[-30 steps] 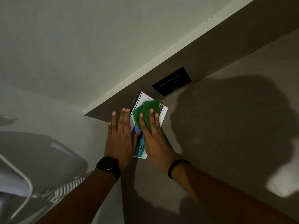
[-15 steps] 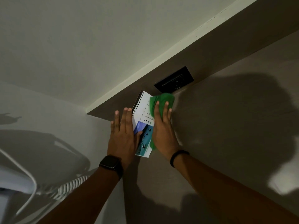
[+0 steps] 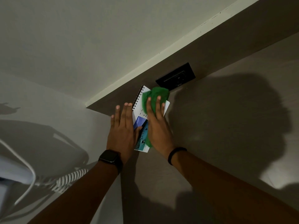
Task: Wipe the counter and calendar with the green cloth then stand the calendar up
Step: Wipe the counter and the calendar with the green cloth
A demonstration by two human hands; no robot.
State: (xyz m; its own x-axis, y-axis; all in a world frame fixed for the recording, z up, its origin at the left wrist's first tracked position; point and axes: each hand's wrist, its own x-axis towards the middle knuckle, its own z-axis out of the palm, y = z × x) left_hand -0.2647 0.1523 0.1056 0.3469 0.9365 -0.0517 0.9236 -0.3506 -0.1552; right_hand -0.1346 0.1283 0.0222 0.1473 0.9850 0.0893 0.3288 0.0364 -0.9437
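The calendar (image 3: 140, 120) lies flat on the counter (image 3: 218, 126), just at seven o'clock of the black socket (image 3: 176, 77). The left hand (image 3: 123, 133) rests flat, fingers extended, on its nine o'clock edge; the right hand (image 3: 157, 126) presses the green cloth (image 3: 155, 94) flat onto the page.

Calendar (image 3: 140, 125): spiral-bound, white page with small dark print up top, blue and teal pictures lower down. Lies flat on counter (image 3: 218, 126), binding edge toward my left, top corner close to back panel. Green cloth (image 3: 154, 94): crumpled, spread over calendar's upper right part, pinned under my fingers, thin strip trailing along right edge. Counter: dull grey-brown, plain, dim and heavily shadowed.
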